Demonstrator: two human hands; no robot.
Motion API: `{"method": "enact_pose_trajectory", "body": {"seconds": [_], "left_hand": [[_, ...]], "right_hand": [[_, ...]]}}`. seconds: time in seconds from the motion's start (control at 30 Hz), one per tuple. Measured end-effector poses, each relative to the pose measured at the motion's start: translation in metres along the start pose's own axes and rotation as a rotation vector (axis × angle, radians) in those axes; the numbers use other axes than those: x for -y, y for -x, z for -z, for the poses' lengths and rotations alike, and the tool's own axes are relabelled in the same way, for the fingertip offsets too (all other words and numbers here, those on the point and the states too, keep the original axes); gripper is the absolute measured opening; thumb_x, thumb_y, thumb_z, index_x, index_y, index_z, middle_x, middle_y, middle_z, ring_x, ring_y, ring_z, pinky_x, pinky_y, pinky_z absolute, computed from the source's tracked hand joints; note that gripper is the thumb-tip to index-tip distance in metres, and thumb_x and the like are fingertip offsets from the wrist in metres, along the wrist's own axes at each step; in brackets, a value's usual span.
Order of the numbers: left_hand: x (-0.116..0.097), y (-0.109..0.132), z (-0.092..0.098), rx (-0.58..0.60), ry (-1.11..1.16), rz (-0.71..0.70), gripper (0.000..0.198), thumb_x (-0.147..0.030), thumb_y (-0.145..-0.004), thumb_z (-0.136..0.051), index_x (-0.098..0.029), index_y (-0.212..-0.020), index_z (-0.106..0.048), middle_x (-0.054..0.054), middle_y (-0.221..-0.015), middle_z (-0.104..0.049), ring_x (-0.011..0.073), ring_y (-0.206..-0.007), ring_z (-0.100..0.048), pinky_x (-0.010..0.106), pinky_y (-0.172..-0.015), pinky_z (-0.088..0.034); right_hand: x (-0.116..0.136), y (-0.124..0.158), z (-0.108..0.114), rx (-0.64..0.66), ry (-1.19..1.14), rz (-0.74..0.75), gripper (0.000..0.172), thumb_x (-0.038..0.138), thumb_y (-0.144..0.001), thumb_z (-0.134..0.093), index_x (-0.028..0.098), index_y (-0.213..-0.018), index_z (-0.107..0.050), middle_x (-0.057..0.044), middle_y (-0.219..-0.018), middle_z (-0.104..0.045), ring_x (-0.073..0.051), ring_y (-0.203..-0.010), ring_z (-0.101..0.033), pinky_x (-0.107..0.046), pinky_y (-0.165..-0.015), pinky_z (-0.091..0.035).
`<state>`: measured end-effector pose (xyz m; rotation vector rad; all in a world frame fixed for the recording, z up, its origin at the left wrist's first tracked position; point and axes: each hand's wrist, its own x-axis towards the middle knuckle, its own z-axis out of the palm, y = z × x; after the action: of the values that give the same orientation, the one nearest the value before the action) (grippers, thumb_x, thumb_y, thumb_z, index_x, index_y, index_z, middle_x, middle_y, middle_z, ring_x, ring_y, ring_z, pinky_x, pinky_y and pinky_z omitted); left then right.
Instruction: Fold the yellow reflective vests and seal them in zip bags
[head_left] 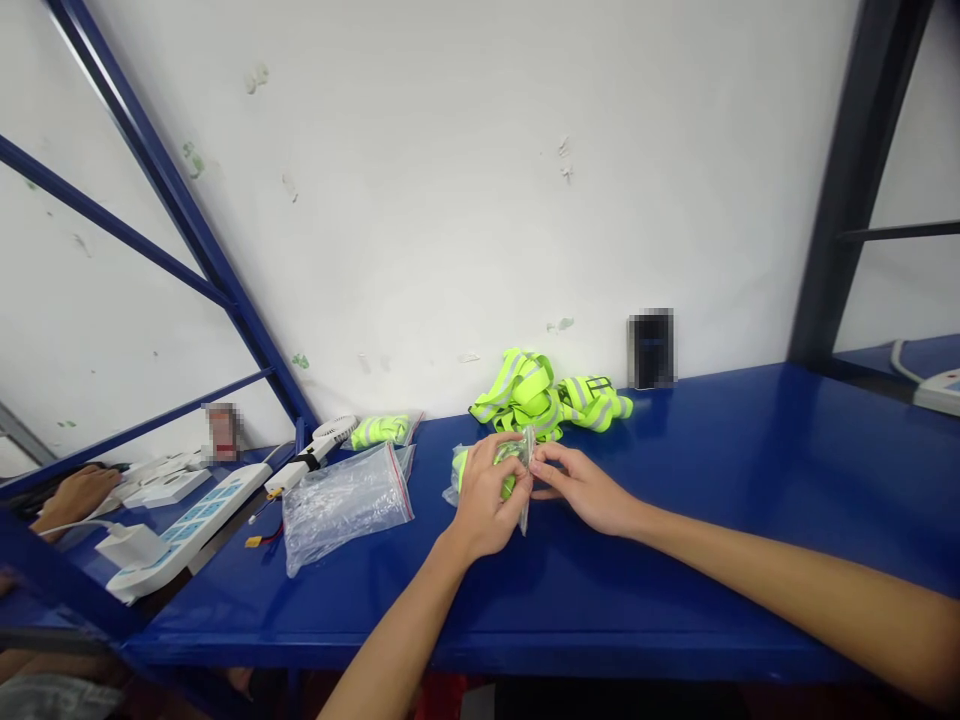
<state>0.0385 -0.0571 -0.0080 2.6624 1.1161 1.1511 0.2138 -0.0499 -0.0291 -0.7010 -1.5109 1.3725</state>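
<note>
My left hand (486,500) is closed around a small clear plastic bag (525,470) with a folded neon-yellow reflective strap inside. My right hand (581,485) pinches the bag's open edge from the right, fingers pressed together. Both hands rest low over the blue tabletop (675,560). Just behind them lies a loose heap of neon-yellow reflective straps (547,392).
A stack of empty clear zip bags (341,503) lies to the left. One filled bag (382,430) sits by the wall beside a white handheld fan (319,452). A white power strip (187,525) lies further left, near another person's hand (75,495). A dark blurred object (651,348) stands against the wall.
</note>
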Motion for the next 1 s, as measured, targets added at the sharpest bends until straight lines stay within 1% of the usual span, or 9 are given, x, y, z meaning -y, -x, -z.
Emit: {"method": "enact_pose_trajectory", "body": {"seconds": [0.2,0.3,0.4,0.57,0.63,0.73,0.83,0.9,1.0], "left_hand": [[0.002,0.001,-0.006,-0.126,0.147,0.036,0.016,-0.024,-0.091,-0.048,-0.020,-0.078,-0.056,0.009,-0.131,-0.053,0.0236,-0.122,-0.050,0.042,-0.104,-0.038],[0.005,0.000,-0.004,-0.319,0.290,0.079,0.023,-0.025,-0.095,-0.040,-0.019,-0.076,-0.051,0.011,-0.120,-0.058,0.0221,-0.114,-0.055,0.040,-0.099,-0.043],[0.011,0.003,0.001,-0.424,0.328,0.085,0.024,-0.030,-0.096,-0.038,-0.019,-0.076,-0.047,0.011,-0.113,-0.059,0.0218,-0.109,-0.057,0.038,-0.095,-0.043],[0.033,0.006,0.000,-0.339,0.194,0.122,0.026,-0.042,-0.094,-0.036,-0.020,-0.102,-0.046,0.012,-0.118,-0.058,0.0244,-0.112,-0.055,0.039,-0.097,-0.040],[0.043,0.005,-0.002,-0.306,0.121,0.253,0.032,-0.044,-0.094,-0.034,-0.021,-0.114,-0.044,0.011,-0.119,-0.058,0.0244,-0.113,-0.055,0.040,-0.097,-0.039],[0.054,0.002,-0.005,-0.204,0.020,0.428,0.031,-0.043,-0.094,-0.033,-0.022,-0.108,-0.051,0.008,-0.109,-0.061,0.0229,-0.106,-0.057,0.038,-0.094,-0.040],[0.058,-0.001,-0.006,-0.102,0.054,0.502,0.030,-0.043,-0.095,-0.031,-0.023,-0.098,-0.054,0.004,-0.098,-0.063,0.0199,-0.096,-0.058,0.033,-0.086,-0.041],[0.059,-0.002,-0.006,-0.062,0.103,0.507,0.031,-0.042,-0.095,-0.030,-0.023,-0.093,-0.055,0.001,-0.093,-0.063,0.0179,-0.091,-0.058,0.030,-0.083,-0.040],[0.061,-0.004,-0.006,-0.042,0.147,0.499,0.034,-0.040,-0.096,-0.027,-0.022,-0.084,-0.054,-0.001,-0.084,-0.062,0.0154,-0.082,-0.056,0.027,-0.077,-0.038]], "right_hand": [[-0.003,-0.007,0.002,0.014,-0.059,0.013,0.032,0.048,-0.082,-0.063,0.018,-0.077,-0.052,-0.004,-0.106,-0.060,-0.020,-0.096,-0.063,-0.038,-0.089,-0.055],[-0.005,-0.010,0.013,-0.094,-0.105,-0.009,0.034,0.050,-0.083,-0.060,0.019,-0.077,-0.047,-0.006,-0.104,-0.063,-0.020,-0.089,-0.067,-0.042,-0.086,-0.056],[-0.003,-0.006,0.020,-0.067,0.047,0.032,0.030,0.044,-0.088,-0.057,0.019,-0.075,-0.043,-0.006,-0.108,-0.062,-0.019,-0.086,-0.068,-0.041,-0.084,-0.057],[0.006,0.007,0.016,-0.019,0.395,0.242,0.002,0.023,-0.091,-0.049,0.022,-0.089,-0.048,-0.007,-0.125,-0.053,-0.014,-0.076,-0.067,-0.034,-0.072,-0.059],[0.007,0.010,0.015,0.000,0.650,0.327,0.016,0.013,-0.089,-0.043,0.022,-0.096,-0.055,-0.010,-0.138,-0.045,-0.013,-0.074,-0.065,-0.034,-0.073,-0.058],[0.006,0.011,0.016,0.028,1.030,0.344,0.040,0.003,-0.082,-0.043,0.024,-0.112,-0.060,-0.012,-0.155,-0.023,-0.012,-0.070,-0.065,-0.037,-0.072,-0.057],[0.006,0.011,0.017,0.036,1.253,0.380,0.051,0.002,-0.080,-0.048,0.025,-0.124,-0.057,-0.013,-0.160,-0.009,-0.025,-0.103,-0.065,-0.040,-0.078,-0.057],[0.007,0.012,0.017,0.054,1.352,0.498,0.052,0.002,-0.080,-0.050,0.025,-0.127,-0.056,-0.012,-0.160,-0.009,-0.034,-0.132,-0.044,-0.046,-0.092,-0.051],[0.011,0.011,0.015,0.083,1.429,0.648,0.049,0.004,-0.082,-0.053,0.024,-0.127,-0.057,-0.012,-0.160,-0.014,-0.035,-0.143,-0.024,-0.052,-0.106,-0.040]]}}
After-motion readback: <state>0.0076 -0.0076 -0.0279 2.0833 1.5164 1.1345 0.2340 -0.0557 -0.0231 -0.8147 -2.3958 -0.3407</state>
